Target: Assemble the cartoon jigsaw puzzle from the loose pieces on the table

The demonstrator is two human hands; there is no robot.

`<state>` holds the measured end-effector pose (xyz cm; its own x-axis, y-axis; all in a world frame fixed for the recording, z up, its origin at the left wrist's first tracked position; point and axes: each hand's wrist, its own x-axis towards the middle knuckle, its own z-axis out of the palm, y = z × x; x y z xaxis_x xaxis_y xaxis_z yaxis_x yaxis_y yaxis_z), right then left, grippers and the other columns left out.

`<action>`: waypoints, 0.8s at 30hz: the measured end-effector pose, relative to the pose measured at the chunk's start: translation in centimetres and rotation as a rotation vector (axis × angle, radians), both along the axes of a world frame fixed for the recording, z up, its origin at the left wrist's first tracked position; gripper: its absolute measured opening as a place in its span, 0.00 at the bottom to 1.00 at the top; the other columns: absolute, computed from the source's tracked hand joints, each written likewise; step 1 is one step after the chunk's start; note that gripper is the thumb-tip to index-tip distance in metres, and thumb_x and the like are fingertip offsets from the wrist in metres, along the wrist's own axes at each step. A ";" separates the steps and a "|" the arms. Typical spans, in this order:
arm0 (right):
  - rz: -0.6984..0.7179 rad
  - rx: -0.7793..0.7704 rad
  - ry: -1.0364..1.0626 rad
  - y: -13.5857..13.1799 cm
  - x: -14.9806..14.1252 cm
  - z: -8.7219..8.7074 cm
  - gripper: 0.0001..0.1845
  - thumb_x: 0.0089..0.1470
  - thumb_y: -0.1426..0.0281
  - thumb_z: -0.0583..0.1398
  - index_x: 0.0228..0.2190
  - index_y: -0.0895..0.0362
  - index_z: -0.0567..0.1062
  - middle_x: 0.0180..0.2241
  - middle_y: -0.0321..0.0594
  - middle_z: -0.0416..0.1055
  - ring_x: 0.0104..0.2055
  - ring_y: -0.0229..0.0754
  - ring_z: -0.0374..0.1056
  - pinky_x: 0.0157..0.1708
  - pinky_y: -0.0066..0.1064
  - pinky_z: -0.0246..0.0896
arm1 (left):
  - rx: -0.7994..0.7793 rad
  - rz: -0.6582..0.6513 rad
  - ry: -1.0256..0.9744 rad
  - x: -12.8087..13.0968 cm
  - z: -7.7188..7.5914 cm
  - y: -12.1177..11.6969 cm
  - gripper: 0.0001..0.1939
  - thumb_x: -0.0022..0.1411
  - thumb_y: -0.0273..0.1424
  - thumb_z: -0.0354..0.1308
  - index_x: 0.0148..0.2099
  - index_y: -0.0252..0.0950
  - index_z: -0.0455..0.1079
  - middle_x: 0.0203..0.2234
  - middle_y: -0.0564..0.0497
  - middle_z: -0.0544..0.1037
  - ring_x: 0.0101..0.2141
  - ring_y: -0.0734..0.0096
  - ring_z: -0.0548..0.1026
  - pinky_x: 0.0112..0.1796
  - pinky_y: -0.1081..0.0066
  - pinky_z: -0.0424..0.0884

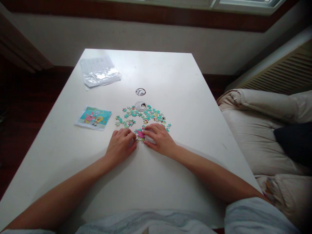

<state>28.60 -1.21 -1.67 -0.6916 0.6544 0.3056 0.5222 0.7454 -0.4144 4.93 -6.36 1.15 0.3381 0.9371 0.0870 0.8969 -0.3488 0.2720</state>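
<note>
Several small pink jigsaw puzzle pieces (140, 133) lie joined or close together on the table between my two hands. My left hand (121, 143) rests at their left side, fingers curled and thumb near the index finger; what is in its fingertips, if anything, is too small to make out. From the right, my right hand (159, 139) bends over the pink patch, its fingertips closed on a puzzle piece at its edge. Beyond the hands, loose jigsaw pieces (152, 114), mostly teal and pale green with some yellow, spread in a rough arc.
A picture card (95, 118) with cartoon figures lies left of the pieces. Behind them are a round metal lid (140, 106) and a round hole (140, 92) in the white table (161, 71). Plastic-covered papers (99, 72) occupy the far left corner. A beige sofa (246, 130) stands right.
</note>
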 end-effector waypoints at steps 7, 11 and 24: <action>-0.002 -0.002 0.003 0.0 -0.1 -0.1 0.21 0.63 0.59 0.64 0.54 0.51 0.75 0.56 0.47 0.72 0.60 0.53 0.63 0.61 0.50 0.57 | 0.014 -0.008 -0.011 -0.1 -0.4 0.0 0.08 0.70 0.38 0.58 0.39 0.40 0.72 0.39 0.48 0.77 0.41 0.59 0.73 0.44 0.59 0.63; 0.000 0.003 0.001 0.0 0.0 0.0 0.21 0.63 0.58 0.63 0.55 0.52 0.75 0.56 0.47 0.72 0.60 0.53 0.63 0.62 0.50 0.57 | 0.011 -0.010 -0.023 -0.4 -0.1 0.1 0.09 0.71 0.37 0.57 0.38 0.40 0.72 0.38 0.49 0.77 0.41 0.61 0.73 0.44 0.59 0.62; 0.002 -0.009 0.003 0.0 0.1 0.1 0.20 0.63 0.59 0.63 0.55 0.51 0.75 0.56 0.46 0.72 0.60 0.53 0.63 0.62 0.51 0.56 | -0.015 -0.065 -0.005 -0.7 0.5 0.1 0.07 0.68 0.33 0.60 0.48 0.45 0.76 0.41 0.50 0.78 0.43 0.60 0.74 0.45 0.59 0.62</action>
